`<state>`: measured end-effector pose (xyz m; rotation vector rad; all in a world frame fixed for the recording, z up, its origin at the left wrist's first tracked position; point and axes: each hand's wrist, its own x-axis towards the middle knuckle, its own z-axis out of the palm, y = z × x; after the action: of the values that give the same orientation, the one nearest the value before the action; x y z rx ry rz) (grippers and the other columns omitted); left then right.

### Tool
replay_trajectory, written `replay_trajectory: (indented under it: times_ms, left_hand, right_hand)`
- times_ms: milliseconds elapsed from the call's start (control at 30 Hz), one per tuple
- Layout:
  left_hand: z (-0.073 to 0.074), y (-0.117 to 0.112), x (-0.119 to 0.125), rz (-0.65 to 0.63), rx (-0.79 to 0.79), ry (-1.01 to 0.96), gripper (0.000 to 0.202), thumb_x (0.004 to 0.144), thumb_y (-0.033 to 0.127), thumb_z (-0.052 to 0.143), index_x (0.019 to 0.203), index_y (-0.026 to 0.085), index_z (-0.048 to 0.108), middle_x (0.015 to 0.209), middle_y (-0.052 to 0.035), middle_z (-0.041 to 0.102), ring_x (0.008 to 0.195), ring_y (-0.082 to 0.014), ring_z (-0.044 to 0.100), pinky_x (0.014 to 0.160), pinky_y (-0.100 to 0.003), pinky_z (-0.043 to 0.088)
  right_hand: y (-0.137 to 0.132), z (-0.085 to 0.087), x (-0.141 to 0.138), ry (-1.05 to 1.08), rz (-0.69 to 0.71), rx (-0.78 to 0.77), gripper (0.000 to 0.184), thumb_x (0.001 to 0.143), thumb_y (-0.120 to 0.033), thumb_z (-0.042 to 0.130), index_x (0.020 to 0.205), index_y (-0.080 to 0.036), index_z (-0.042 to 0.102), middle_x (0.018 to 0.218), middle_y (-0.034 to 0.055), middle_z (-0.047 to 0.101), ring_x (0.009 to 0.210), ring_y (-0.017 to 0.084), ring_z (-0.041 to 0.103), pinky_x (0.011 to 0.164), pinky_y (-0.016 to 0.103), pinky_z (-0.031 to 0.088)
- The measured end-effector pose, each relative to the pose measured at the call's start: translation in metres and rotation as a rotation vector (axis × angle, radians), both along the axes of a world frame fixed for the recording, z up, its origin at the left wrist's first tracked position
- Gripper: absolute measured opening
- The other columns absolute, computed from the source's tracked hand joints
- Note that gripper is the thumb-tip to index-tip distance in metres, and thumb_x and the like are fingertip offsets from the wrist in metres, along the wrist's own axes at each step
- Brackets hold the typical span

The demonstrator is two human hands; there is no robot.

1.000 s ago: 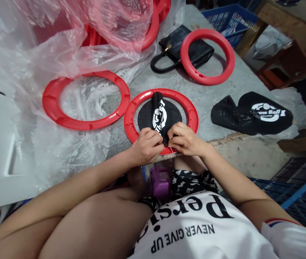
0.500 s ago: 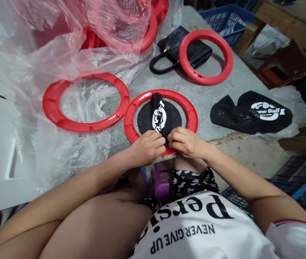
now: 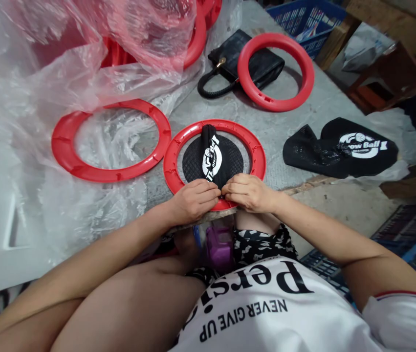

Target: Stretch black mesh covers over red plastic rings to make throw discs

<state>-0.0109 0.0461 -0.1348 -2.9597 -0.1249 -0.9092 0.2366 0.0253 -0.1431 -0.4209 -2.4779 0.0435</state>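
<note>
In front of me a red plastic ring [image 3: 257, 151] lies on the table's near edge. Inside it is a black mesh net [image 3: 210, 151] with a white ball logo, part of it bunched into a fold. My left hand [image 3: 195, 198] is closed on the net's near edge, over the ring's near rim. Close beside it my right hand [image 3: 248, 193] pinches the same edge, fingertips almost touching the left. The fingers hide the exact spot they grip. A second red ring [image 3: 110, 173] lies just left, its ribbed side up.
A red ring [image 3: 244, 66] rests partly over a black handbag [image 3: 229, 51]. Another black logo net [image 3: 310, 151] lies on clear plastic at right. A plastic bag [image 3: 57, 73] of red rings fills the back left. A blue crate [image 3: 288, 17] stands beyond the table.
Both hands stay at the near rim, with fingertips drawn slightly closer together on the net's edge. The whole view has shifted a little.
</note>
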Motion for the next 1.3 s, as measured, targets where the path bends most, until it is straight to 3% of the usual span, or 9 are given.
replay_trajectory:
  times_ms: [300,533,700,833,933,1033,1100,1200,1300]
  left_hand:
    - [-0.003,-0.001,0.000,0.032,-0.077,0.106,0.022,0.097,0.010,0.046,0.091,0.018,0.066,0.104,-0.0093,0.075,0.102,-0.0209,0.065,0.088,-0.037,0.053]
    - [-0.007,-0.007,0.002,0.098,-0.172,0.026,0.017,0.093,0.008,0.048,0.095,0.016,0.063,0.100,-0.0120,0.075,0.095,-0.0215,0.067,0.084,-0.037,0.054]
    - [-0.003,-0.009,0.000,0.120,-0.217,-0.028,0.008,0.092,0.014,0.057,0.094,0.017,0.064,0.102,-0.0108,0.075,0.094,-0.0215,0.068,0.084,-0.038,0.055]
    - [0.007,-0.001,-0.005,0.208,-0.284,-0.182,0.009,0.090,0.018,0.064,0.098,0.017,0.064,0.101,-0.0104,0.074,0.095,-0.0211,0.068,0.087,-0.039,0.054]
    - [0.011,0.020,-0.017,0.437,-0.285,-0.209,0.007,0.092,0.021,0.062,0.097,0.018,0.066,0.107,-0.0100,0.075,0.102,-0.0232,0.068,0.092,-0.043,0.051]
    - [0.013,0.045,-0.032,0.727,-0.284,-0.018,0.013,0.094,0.027,0.059,0.095,0.018,0.069,0.115,-0.0118,0.073,0.110,-0.0298,0.065,0.097,-0.050,0.047]
    - [0.017,0.056,-0.039,0.819,-0.293,0.196,0.018,0.095,0.029,0.057,0.095,0.017,0.070,0.116,-0.0130,0.073,0.114,-0.0327,0.063,0.099,-0.052,0.046]
    - [0.032,0.056,-0.040,0.801,-0.259,0.510,0.027,0.098,0.035,0.054,0.092,0.015,0.072,0.105,-0.0157,0.073,0.112,-0.0343,0.063,0.098,-0.049,0.047]
    - [0.057,0.039,-0.031,0.747,-0.264,0.728,0.034,0.098,0.042,0.054,0.090,0.014,0.071,0.095,-0.0163,0.073,0.103,-0.0341,0.065,0.093,-0.045,0.049]
  right_hand:
    - [0.004,0.008,0.004,-0.104,0.035,0.032,0.024,0.102,-0.011,0.043,0.095,-0.016,0.066,0.105,0.0106,0.072,0.096,0.019,0.062,0.084,0.035,0.053]
    - [0.003,-0.003,0.003,-0.069,-0.017,0.026,0.027,0.100,-0.007,0.042,0.089,-0.017,0.064,0.097,0.0086,0.073,0.091,0.017,0.064,0.079,0.031,0.055]
    - [0.002,0.002,0.004,0.005,-0.013,0.016,0.015,0.098,-0.014,0.052,0.094,-0.017,0.066,0.108,0.0100,0.074,0.101,0.020,0.065,0.084,0.035,0.056]
    - [-0.016,0.010,0.012,0.116,-0.192,-0.014,0.008,0.094,-0.016,0.059,0.099,-0.017,0.066,0.111,0.0120,0.074,0.098,0.023,0.066,0.082,0.040,0.055]
    - [-0.039,0.010,0.020,0.208,-0.374,-0.062,0.011,0.093,-0.014,0.060,0.101,-0.019,0.065,0.103,0.0104,0.074,0.086,0.022,0.065,0.074,0.039,0.054]
    - [-0.059,0.004,0.023,0.209,-0.427,-0.129,0.015,0.094,-0.014,0.059,0.108,-0.019,0.065,0.104,0.0105,0.073,0.089,0.021,0.067,0.075,0.035,0.056]
    - [-0.067,0.000,0.024,0.146,-0.441,-0.158,0.017,0.097,-0.018,0.058,0.112,-0.019,0.066,0.110,0.0119,0.073,0.094,0.021,0.067,0.078,0.035,0.057]
    - [-0.068,-0.007,0.031,0.056,-0.496,-0.171,0.018,0.099,-0.026,0.058,0.113,-0.019,0.068,0.111,0.0125,0.073,0.092,0.023,0.066,0.079,0.039,0.057]
    - [-0.055,-0.009,0.048,0.066,-0.570,-0.232,0.019,0.101,-0.029,0.056,0.110,-0.020,0.070,0.109,0.0123,0.074,0.097,0.025,0.066,0.085,0.044,0.056]
